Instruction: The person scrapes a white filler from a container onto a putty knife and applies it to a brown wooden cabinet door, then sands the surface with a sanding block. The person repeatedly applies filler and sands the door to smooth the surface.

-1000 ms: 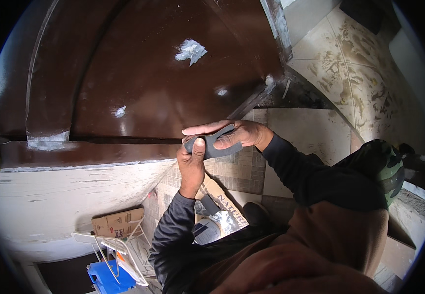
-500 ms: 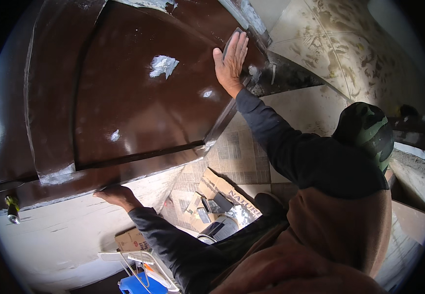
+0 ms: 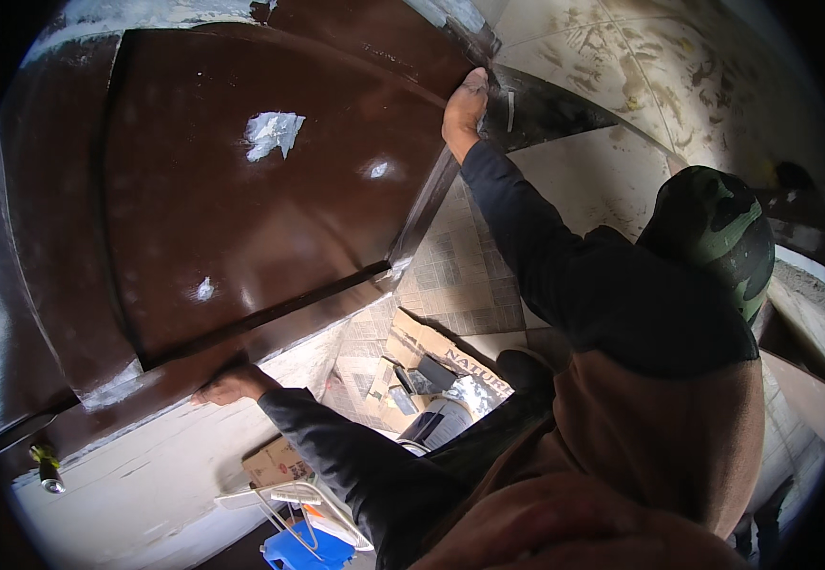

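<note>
In the head view, the brown door spreads out in front of both hands, its near edge running under the left hand and its right end meeting the right hand. Having the hands so far apart, one on each edge, probably lets the left steady the door while the right works along the end. Between and beyond the hands, a large pale patch and smaller ones sit on the brown face, likely filler over damaged spots. To the left of the left hand, a shiny knob sticks out from the near edge.

Nearer the body, between the forearms, a cardboard sheet lies on the floor with a dark pad and a can on it, perhaps to keep supplies within reach. Below the left forearm stand a white rack and a blue container.

The left hand rests on the near edge, fingers partly bent; I cannot tell whether it grips. The right is bent over the door's end, fingertips hidden, so whether anything lies beneath its palm cannot be told
</note>
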Demonstrator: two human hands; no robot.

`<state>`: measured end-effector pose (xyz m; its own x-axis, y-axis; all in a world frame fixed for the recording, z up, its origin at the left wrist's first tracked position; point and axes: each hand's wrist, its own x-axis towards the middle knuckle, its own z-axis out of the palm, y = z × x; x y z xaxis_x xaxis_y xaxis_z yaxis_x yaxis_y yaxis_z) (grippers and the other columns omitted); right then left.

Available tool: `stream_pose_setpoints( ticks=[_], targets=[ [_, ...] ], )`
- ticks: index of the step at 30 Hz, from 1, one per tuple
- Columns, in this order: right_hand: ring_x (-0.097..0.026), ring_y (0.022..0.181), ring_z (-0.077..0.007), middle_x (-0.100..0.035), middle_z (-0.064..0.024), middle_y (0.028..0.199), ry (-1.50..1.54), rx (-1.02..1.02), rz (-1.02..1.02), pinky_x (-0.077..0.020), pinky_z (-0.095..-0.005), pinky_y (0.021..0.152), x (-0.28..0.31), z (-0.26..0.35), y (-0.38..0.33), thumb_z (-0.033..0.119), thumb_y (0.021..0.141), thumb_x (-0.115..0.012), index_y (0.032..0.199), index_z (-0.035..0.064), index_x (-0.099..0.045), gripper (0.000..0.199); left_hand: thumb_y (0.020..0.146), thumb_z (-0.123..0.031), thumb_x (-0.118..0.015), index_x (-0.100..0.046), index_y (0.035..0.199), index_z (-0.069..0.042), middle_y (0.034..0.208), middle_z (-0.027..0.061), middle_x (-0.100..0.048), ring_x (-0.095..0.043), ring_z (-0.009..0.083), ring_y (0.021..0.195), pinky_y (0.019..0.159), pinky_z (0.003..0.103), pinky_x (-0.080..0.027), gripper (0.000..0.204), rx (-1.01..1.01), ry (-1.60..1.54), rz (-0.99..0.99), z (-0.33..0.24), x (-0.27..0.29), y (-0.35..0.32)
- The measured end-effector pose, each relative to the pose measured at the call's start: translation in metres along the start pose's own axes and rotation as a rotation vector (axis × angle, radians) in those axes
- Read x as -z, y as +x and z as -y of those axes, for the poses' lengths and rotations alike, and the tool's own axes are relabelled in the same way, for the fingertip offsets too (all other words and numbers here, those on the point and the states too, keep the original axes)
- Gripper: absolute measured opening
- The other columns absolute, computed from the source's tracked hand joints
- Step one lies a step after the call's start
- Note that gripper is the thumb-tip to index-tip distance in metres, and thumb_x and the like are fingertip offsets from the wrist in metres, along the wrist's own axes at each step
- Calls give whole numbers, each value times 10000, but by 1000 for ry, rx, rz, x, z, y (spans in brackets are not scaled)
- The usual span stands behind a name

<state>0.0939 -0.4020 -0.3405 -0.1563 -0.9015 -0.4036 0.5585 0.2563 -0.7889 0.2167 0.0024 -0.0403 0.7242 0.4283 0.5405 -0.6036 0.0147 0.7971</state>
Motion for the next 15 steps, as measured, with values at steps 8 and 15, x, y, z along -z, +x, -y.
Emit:
stream_pose_setpoints(
  ticks=[8, 15],
  targets=[
    [-103, 1505, -498, -129, -355, 1608, -370, 209, 101, -109, -520, 1230, -22, 48, -50, 536, 1058, -332, 1550, -98, -173, 818, 1022, -646, -265, -464, 1372, 62, 1408, 246, -509, -559, 458, 1192, 985, 640, -512, 815, -6, 8, -8, -1, -1, -2],
    [-128, 1512, -478, -193, -304, 1615, -295, 1029, 534, -104, -555, 1221, -67, 102, -78, 497, 1039, -400, 1547, -48, -257, 759, 1011, -670, -270, -485, 1360, 51, 1411, 229, -514, -572, 444, 1178, 980, 626, -520, 828, 12, -10, -12, -4, -6, -8]
  ],
)
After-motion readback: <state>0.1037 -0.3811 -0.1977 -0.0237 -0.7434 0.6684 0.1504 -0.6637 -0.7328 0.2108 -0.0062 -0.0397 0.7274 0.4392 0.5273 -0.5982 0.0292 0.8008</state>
